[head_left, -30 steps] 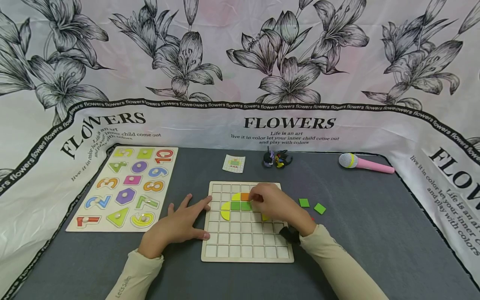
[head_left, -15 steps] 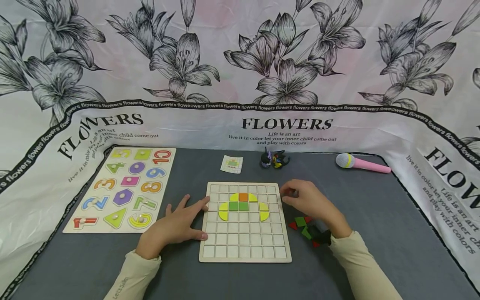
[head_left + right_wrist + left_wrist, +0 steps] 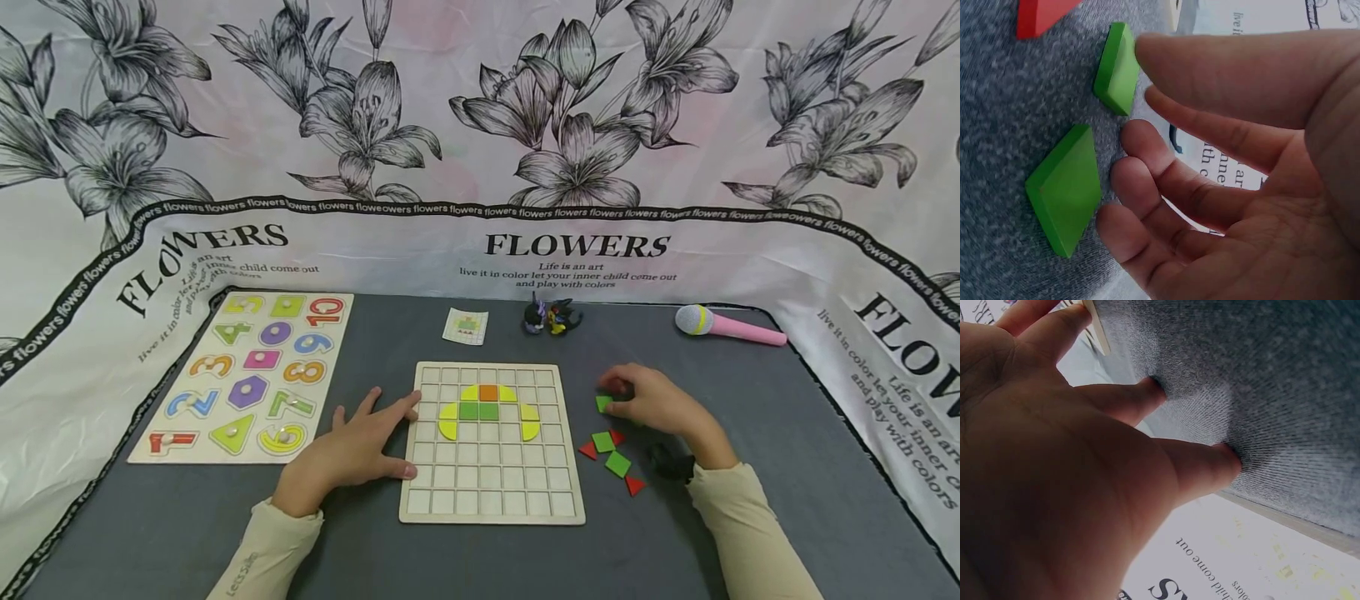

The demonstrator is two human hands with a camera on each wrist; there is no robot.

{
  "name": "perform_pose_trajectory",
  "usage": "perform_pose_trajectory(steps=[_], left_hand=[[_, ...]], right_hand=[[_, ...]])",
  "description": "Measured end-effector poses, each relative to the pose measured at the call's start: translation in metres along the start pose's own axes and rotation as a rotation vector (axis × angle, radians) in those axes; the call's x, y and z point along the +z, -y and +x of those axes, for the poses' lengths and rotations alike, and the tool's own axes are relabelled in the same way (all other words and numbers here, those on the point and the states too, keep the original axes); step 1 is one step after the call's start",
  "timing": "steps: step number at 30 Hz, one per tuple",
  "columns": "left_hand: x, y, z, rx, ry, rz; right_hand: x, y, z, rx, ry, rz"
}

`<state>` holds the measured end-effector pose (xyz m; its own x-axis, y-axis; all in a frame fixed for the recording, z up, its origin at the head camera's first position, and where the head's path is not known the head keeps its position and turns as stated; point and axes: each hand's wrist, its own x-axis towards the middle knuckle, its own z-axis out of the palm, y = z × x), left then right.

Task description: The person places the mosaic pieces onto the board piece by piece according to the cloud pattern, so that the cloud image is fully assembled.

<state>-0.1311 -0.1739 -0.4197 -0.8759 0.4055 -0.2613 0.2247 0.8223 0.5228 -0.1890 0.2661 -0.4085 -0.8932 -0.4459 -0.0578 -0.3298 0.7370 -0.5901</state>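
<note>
My left hand [image 3: 352, 450] is spread at the left edge of a wooden grid board [image 3: 491, 518], with thumb and a fingertip at its edge. In the left wrist view, its fingertips [image 3: 1225, 465] rest on the grey cloth. On the board, yellow rounded pieces [image 3: 448, 421], an orange square [image 3: 488, 392] and two green squares [image 3: 478, 412] form an arch. My right hand [image 3: 660, 404] reaches down right of the board, thumb and forefinger close around a green square tile [image 3: 603, 404]. In the right wrist view this tile [image 3: 1116, 69] lies by the thumb tip, with another green tile [image 3: 1066, 194] below.
Nearer me lie green tiles [image 3: 618, 464] and red triangles [image 3: 634, 486]. A number-and-shape puzzle board [image 3: 247, 367] stands left. Behind are a pattern card [image 3: 465, 327], small dark figurines [image 3: 561, 318] and a pink toy microphone [image 3: 738, 329].
My right hand has left the board, where the orange square and a yellow piece now show, and moved right to a green tile. My left hand keeps its place.
</note>
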Motion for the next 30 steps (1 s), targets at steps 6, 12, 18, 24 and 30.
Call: perform_pose_trajectory(steps=[6,12,18,24,30], left_hand=[[0.000,0.000,0.000,-0.001,0.003,0.006],[0.001,0.002,-0.001,0.001,0.005,-0.002],[0.000,0.001,-0.001,0.001,0.009,-0.002],[0.000,0.001,-0.001,-0.001,0.008,0.013],[0.001,0.001,0.000,0.008,0.000,0.014]], right_hand=[[0.002,-0.003,0.000,-0.019,0.003,-0.033],[0.004,0.000,0.001,-0.002,-0.004,-0.013],[0.004,0.008,0.003,-0.002,-0.067,-0.009],[0.012,0.032,0.009,-0.031,-0.119,0.044],[0.026,0.058,0.016,-0.144,-0.133,0.084]])
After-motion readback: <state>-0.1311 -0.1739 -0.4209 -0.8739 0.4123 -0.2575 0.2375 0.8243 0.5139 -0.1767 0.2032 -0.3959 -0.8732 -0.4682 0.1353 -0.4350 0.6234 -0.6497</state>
